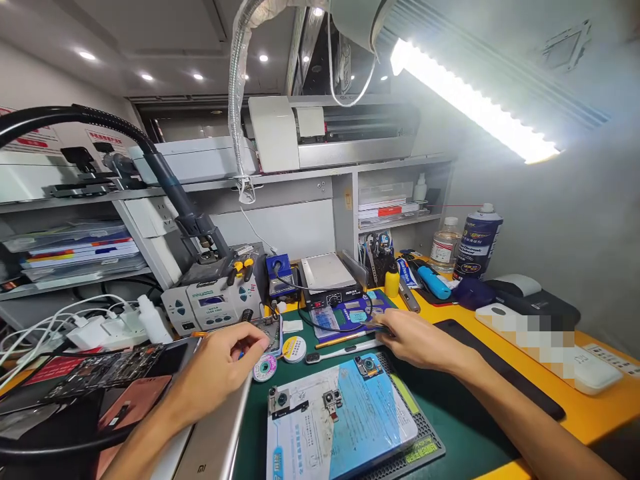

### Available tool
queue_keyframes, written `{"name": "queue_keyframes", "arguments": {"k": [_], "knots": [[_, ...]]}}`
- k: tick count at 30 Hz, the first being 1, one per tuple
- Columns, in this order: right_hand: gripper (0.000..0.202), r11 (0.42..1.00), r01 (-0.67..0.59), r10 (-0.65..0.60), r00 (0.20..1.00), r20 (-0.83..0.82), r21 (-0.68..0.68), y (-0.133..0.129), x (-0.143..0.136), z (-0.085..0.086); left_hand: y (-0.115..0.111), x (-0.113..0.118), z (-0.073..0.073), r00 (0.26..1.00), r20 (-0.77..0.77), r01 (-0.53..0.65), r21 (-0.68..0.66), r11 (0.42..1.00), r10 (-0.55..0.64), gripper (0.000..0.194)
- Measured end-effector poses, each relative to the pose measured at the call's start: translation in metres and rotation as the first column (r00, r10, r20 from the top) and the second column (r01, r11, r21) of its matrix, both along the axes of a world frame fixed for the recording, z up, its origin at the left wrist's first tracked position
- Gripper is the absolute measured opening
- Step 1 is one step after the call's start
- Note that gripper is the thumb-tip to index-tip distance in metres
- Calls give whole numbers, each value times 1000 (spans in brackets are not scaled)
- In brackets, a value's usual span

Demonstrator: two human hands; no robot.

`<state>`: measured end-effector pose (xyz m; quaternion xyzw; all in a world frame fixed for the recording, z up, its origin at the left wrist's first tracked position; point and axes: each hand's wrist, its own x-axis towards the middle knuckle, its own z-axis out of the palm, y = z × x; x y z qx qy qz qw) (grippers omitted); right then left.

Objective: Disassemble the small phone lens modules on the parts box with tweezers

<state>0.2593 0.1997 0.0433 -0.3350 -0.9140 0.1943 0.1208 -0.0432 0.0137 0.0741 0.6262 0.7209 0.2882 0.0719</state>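
My left hand [220,367] is closed, thumb against the fingers, above the edge of a silver tablet-like device [215,433]. A bit of blue shows at its fingertips, but what it holds is unclear. My right hand [417,340] is closed over the toothbrush's [345,351] handle end; something thin and dark shows at its fingertips, too small to name. Between and below the hands lies a blue-and-white box [345,433]. On it rest three small camera modules: one at left [280,400], one in the middle [331,402], one at the far corner [369,366].
A solder spool [265,367] and a round yellow-labelled tin [294,349] lie beyond the box. Behind stand a soldering station [215,303] and a heating plate [327,273]. At right are a black pad [505,367], a white device [550,347] and a spray can [477,243].
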Motion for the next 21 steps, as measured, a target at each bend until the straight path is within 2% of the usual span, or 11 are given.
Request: {"name": "queue_keyframes", "arguments": {"k": [7,15,21], "knots": [[24,1000,-13,12,989,150,4,5,1,-3,0,2,-2,1000,7,17,4,1000,-17,30],[21,999,-7,1,983,181,31,7,2,5,0,1,-4,1000,0,31,0,1000,-31,30],[22,995,61,-72,987,142,75,9,-2,8,0,1,-4,1000,-10,30,-4,1000,-30,30]]}}
